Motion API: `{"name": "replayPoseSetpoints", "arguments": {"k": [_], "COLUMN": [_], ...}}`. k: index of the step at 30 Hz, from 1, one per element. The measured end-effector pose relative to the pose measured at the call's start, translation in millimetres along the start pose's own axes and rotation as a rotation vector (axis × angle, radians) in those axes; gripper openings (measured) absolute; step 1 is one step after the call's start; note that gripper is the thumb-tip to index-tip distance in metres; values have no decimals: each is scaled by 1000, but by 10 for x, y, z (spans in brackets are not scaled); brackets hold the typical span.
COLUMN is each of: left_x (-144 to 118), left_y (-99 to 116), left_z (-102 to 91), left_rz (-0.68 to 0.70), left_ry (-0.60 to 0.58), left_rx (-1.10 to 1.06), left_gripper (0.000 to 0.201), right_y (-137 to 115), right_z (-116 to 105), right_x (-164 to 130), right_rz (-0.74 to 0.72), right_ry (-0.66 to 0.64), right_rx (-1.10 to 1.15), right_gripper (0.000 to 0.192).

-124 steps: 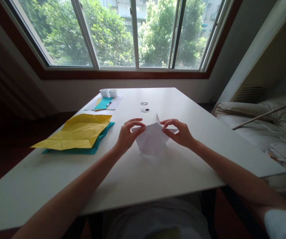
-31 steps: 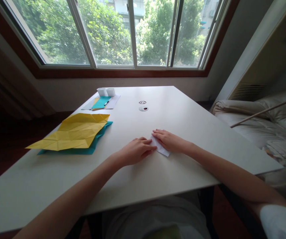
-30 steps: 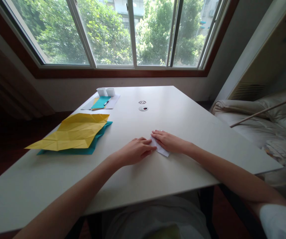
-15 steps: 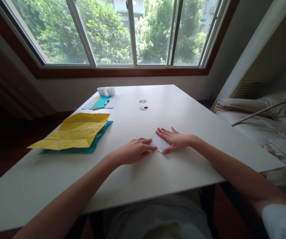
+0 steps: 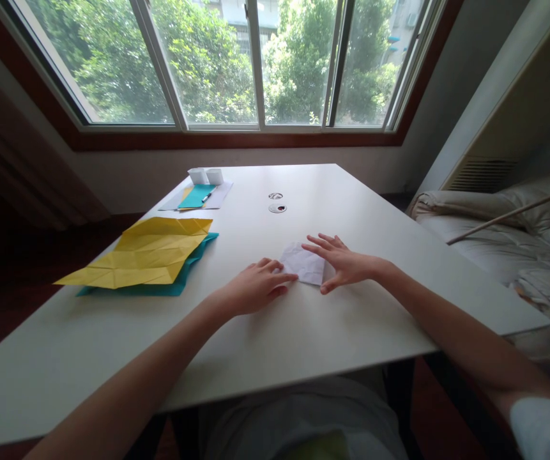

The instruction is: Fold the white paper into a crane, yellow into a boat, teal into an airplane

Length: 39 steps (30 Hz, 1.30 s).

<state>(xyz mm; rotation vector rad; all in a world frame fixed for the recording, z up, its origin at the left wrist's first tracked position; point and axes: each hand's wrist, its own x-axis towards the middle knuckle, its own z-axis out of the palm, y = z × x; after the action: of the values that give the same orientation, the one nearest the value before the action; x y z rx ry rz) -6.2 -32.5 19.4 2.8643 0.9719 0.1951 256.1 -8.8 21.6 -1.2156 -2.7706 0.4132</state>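
A small folded white paper lies flat on the white table, in front of the person and between their two hands. It already reads as a compact, several-layered piece with a creased surface, so some folding looks done; how many folds it carries, and what shape it is meant to reach, cannot be told from this angle. The left hand rests on the table with fingers loosely curled, its fingertips touching the paper's left edge and pinning it down. The right hand is spread open, palm down, fingers fanned over the paper's right edge, seemingly just above it or barely touching, gripping nothing. Judging from this, a crease is being flattened, and the piece seems midway rather than finished. Farther left on the table lies a large creased yellow sheet on top of a teal sheet. Near the far edge are more papers with a pen and two small white boxes, apparently folded paper.
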Motion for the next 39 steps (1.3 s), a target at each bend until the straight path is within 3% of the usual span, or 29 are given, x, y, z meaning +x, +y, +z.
{"name": "replayPoseSetpoints", "arguments": {"k": [4, 6, 10, 15, 21, 25, 30, 35, 39], "left_x": [11, 23, 43, 33, 28, 54, 74, 53, 49], "left_y": [-23, -10, 34, 56, 102, 111, 45, 53, 101], "left_z": [11, 1, -41, -10, 102, 100, 128, 177, 191], "left_rz": [-116, -159, -147, -4, 115, 94, -63, -124, -149], "left_ry": [19, 16, 33, 39, -44, -27, 30, 21, 44], "left_rx": [115, 149, 141, 3, -44, -92, 27, 117, 152], "left_gripper": [39, 40, 37, 34, 50, 48, 43, 42, 42], "right_y": [-124, -155, -140, -91, -48, 13, 78, 51, 6], "right_z": [-64, -50, 22, 85, 141, 167, 150, 126, 132], "right_x": [5, 23, 66, 92, 105, 115, 110, 102, 125], "right_rz": [-93, -127, -129, -76, 17, 27, -8, 174, 281], "right_ry": [71, 72, 69, 142, 191, 166, 131, 151, 163], "right_rx": [28, 32, -9, -60, -78, -55, -17, -79, -114], "right_gripper": [60, 51, 49, 43, 39, 39, 43, 62, 51]}}
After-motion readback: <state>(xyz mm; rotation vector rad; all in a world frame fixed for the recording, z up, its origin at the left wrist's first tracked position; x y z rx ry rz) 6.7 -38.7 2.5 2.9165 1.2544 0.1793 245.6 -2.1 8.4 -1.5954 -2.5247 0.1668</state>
